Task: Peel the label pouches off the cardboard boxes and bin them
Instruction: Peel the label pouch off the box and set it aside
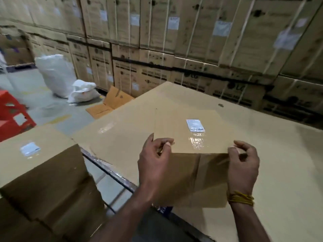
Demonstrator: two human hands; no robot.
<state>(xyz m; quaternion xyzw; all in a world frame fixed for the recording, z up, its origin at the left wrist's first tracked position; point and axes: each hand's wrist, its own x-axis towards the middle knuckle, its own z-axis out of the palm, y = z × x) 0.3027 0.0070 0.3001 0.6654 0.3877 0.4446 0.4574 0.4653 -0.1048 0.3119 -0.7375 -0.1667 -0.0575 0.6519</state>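
Observation:
A small cardboard box stands on a wide cardboard-covered table. On its top sits a clear label pouch with a white slip at its far end and shiny plastic nearer me. My left hand grips the box's near left corner, thumb on top. My right hand grips the near right corner the same way. Neither hand touches the pouch. To the left stands a stack of cardboard boxes whose top bears another label pouch.
A wall of large strapped cartons rises behind the table. White sacks and a flattened orange-brown carton lie on the grey floor at left. A red plastic stool is at the far left edge.

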